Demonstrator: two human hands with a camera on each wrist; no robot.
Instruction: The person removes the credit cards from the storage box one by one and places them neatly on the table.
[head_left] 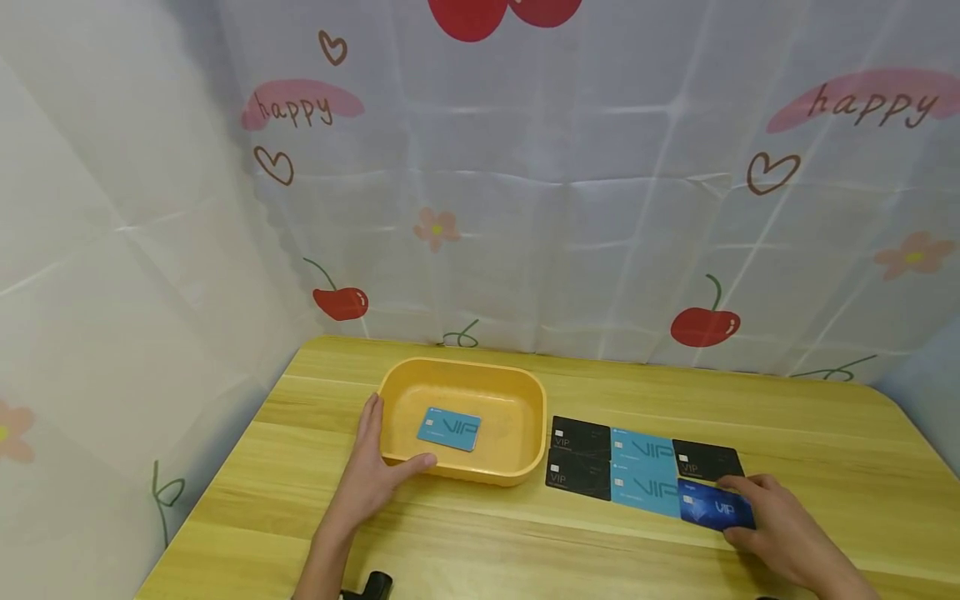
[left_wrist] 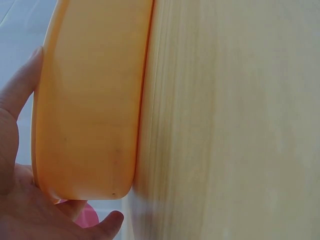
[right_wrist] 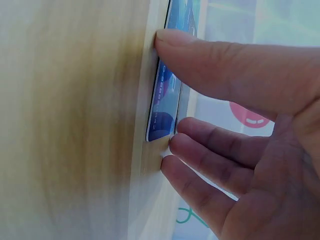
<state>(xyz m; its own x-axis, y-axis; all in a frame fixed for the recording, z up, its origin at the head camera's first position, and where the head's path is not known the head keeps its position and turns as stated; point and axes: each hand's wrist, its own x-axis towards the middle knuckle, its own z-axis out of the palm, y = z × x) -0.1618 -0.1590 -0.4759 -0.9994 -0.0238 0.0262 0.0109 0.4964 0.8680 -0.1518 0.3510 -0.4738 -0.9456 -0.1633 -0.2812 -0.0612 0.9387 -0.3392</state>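
Observation:
My left hand holds the front left corner of a yellow plastic basin, its thumb on the front rim and its fingers along the left side. The left wrist view shows the basin's outer wall close up. A light blue VIP card lies inside. On the right, my right hand grips a dark blue VIP card, thumb at its front edge and index finger at its back edge. In the right wrist view the thumb overlaps this card; the other fingers rest near its end.
Beside the dark blue card, two light blue cards and three black cards form two rows on the wooden table. A black object shows at the front edge. A patterned curtain hangs behind.

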